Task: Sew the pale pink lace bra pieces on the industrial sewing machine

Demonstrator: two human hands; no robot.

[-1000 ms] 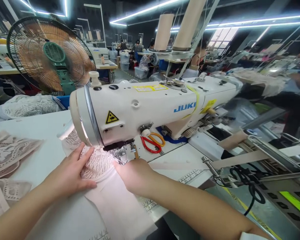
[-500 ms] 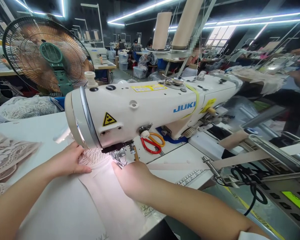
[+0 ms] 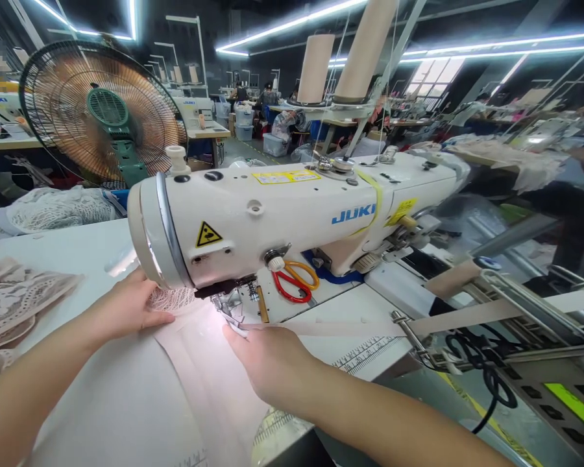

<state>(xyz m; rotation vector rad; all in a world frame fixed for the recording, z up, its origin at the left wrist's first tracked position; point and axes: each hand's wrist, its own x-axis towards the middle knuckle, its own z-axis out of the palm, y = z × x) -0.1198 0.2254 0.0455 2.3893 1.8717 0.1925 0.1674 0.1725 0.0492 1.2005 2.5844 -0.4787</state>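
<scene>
Pale pink fabric (image 3: 194, 363) with a lace section (image 3: 170, 299) lies under the needle area of a white JUKI sewing machine (image 3: 233, 227). My left hand (image 3: 133, 305) rests flat on the lace, left of the presser foot (image 3: 228, 305), thumb apart from the fingers; its fingertips are partly behind the machine head. Close to the foot's right side, my right hand (image 3: 272, 357) grips the fabric edge, thumb on top and the other fingers mostly hidden. A pale elastic band (image 3: 340, 329) runs from the right toward the foot, passing behind my right hand.
Red- and orange-handled scissors (image 3: 296, 282) lie beneath the machine arm. Lace pieces (image 3: 19, 301) are piled on the left of the table. A fan (image 3: 104, 110) stands behind. At right are metal band guides (image 3: 409, 331) and a control box (image 3: 559, 402). Other people sit farther back.
The view has shifted slightly. My left hand and the lace have moved a little left, while my right hand sits slightly lower and farther right, still at the fabric beside the foot.
</scene>
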